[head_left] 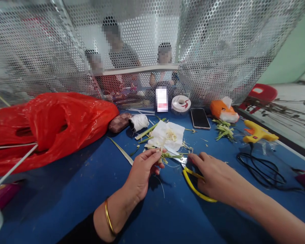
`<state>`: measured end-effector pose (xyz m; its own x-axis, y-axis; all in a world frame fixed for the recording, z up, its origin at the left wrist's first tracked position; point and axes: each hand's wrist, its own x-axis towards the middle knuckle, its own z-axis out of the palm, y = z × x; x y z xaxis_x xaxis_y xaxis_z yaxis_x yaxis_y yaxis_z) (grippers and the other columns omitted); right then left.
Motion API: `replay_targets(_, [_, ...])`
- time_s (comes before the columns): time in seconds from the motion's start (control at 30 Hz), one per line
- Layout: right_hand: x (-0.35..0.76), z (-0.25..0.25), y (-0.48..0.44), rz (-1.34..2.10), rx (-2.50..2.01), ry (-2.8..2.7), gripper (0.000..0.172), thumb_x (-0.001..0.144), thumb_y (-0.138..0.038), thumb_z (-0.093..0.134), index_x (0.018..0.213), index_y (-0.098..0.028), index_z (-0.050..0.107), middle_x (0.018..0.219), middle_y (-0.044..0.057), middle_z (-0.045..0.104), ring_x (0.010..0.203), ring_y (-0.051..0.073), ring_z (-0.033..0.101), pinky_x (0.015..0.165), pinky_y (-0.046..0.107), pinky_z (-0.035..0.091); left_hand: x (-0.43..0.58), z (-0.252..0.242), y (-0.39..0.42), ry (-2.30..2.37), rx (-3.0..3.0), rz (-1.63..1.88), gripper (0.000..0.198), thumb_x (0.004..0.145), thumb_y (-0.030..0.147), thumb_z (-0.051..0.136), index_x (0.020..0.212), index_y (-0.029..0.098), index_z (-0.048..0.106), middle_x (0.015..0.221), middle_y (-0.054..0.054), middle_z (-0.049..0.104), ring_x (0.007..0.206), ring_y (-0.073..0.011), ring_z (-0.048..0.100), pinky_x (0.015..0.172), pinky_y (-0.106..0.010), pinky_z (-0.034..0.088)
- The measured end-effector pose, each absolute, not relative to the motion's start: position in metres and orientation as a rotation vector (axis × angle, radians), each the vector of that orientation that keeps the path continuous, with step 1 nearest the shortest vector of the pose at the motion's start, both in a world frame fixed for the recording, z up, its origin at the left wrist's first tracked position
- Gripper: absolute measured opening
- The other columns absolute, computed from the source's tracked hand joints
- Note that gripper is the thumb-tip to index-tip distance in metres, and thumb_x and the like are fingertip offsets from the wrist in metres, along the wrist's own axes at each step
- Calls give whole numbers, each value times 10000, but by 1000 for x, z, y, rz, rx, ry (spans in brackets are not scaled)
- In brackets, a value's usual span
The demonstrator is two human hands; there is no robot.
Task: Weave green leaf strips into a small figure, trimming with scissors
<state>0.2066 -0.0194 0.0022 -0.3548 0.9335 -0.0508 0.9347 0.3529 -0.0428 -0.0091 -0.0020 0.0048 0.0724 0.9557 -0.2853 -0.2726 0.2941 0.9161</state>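
Note:
My left hand (146, 167) pinches a small green and cream sprig (165, 156) between thumb and fingers. A thin thread trails below it. In my right hand (210, 169) is a pair of scissors (198, 190) with yellow handles, its blades pointing left beside the sprig's stem. Whether the blades touch the stem I cannot tell. My right fingertips are near the stem's right end. Just beyond both hands lies a white paper sheet (157, 134) with pale scraps (171, 135) on it. Green strips (146, 132) lie to its left.
A red plastic bag (73, 115) fills the left side. Behind the hands are a thread spool (139, 122), a patterned pouch (119, 122), a tape roll (181, 104) and a phone (200, 118). At right lie green sprigs (224, 129) and a yellow glue gun (259, 133) with its black cord.

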Motion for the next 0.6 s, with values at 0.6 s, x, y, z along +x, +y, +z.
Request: replay_targets(0.6, [222,21,-8,-1624,2074,2528,569,775,-468,616,1268,-184,601,881,59,697,735,196,624,625,293,512,-20,14,7,1137,715,1154,229,653,309,775,799,137,736,635,1,562,544,-72,471,459,-205,279])
